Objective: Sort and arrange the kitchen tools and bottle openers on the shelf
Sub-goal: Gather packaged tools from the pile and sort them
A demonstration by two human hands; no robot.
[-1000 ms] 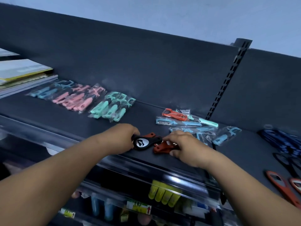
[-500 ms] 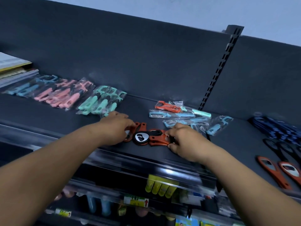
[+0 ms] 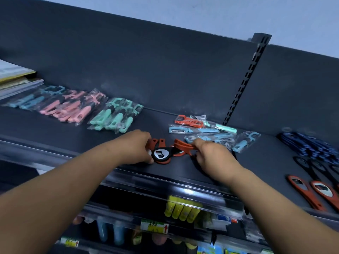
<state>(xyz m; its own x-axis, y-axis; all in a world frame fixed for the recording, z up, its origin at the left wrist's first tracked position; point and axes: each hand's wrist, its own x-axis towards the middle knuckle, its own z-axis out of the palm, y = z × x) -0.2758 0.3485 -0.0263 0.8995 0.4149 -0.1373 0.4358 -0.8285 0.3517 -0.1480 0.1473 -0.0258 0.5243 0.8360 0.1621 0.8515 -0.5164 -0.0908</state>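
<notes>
Centrally, my left hand (image 3: pixel 135 147) grips red openers (image 3: pixel 157 143) near the shelf lip (image 3: pixel 192 189), my right hand (image 3: pixel 211 154) pinches a raised red opener (image 3: pixel 183 144), bare shelf behind, far-right openers (image 3: pixel 321 191) cropped.

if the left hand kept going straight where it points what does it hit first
The red bottle openers at its fingertips, which the left hand already holds; beyond, likely the peeler packets.

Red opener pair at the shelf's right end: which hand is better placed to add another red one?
Right, likely. The right hand grips a red opener and is nearer that pair; the left hand sits farther left, beside the black opener.
</notes>
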